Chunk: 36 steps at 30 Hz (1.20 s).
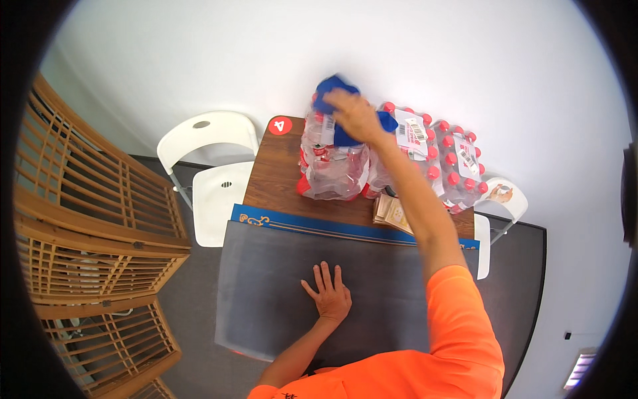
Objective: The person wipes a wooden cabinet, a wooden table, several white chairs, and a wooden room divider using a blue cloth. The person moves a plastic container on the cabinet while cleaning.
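My right hand (pixel 357 118) is stretched far forward, its fingers closed on a blue cloth (pixel 337 86). The cloth lies over the top of a shrink-wrapped pack of bottles (pixel 335 176) with red caps, and parts of it stick out on both sides of the hand. Some motion blur softens the fingers. Nearer to me, my left hand (pixel 332 299) rests flat with spread fingers on a dark grey mat (pixel 262 286). Two more wrapped bottle packs, a middle one (pixel 415 136) and a right one (pixel 462 159), stand alongside.
Under the packs is a brown wooden table (pixel 272 169) against a white wall (pixel 266 53). A blue strip with gold pattern (pixel 299 225) edges the mat. Beside my right forearm sits a small cream stack (pixel 392 213). White folding chairs (pixel 219 199) flank the table; a wooden lattice screen (pixel 100 226) stands left.
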{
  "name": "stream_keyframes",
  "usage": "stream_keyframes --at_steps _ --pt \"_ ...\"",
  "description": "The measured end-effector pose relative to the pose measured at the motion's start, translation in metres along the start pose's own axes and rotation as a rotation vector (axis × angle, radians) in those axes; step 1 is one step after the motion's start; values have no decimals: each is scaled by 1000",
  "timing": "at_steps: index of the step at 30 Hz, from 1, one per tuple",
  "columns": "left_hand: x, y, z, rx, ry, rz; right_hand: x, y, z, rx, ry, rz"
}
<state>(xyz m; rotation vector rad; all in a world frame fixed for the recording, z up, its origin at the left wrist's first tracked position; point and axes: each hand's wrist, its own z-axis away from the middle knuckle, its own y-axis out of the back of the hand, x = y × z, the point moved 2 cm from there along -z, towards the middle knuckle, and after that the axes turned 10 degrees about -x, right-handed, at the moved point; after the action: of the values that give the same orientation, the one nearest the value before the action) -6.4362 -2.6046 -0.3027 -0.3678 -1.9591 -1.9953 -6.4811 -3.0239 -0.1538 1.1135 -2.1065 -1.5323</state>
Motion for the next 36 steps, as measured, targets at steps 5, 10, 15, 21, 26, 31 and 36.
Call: stream_keyframes --at_steps 5,10,15,21,26,31,36 --pt "-6 -5 2 25 8 -38 -21 -8 -8 -76 -135 103" --pt "-1 -1 1 25 -1 -34 -15 68 25 170 -184 -538" --pt "-1 -3 1 12 0 -20 -57 167 135 277 -507 -758" --pt "2 -2 2 56 1 -93 -73 206 303 521 -832 -677" --pt "7 -3 0 89 12 -160 -51 186 440 571 -969 -476" --pt "10 -10 0 87 11 -210 12 126 496 171 -836 15" --pt "35 18 -8 35 -292 -55 42 74 489 -211 -780 274"
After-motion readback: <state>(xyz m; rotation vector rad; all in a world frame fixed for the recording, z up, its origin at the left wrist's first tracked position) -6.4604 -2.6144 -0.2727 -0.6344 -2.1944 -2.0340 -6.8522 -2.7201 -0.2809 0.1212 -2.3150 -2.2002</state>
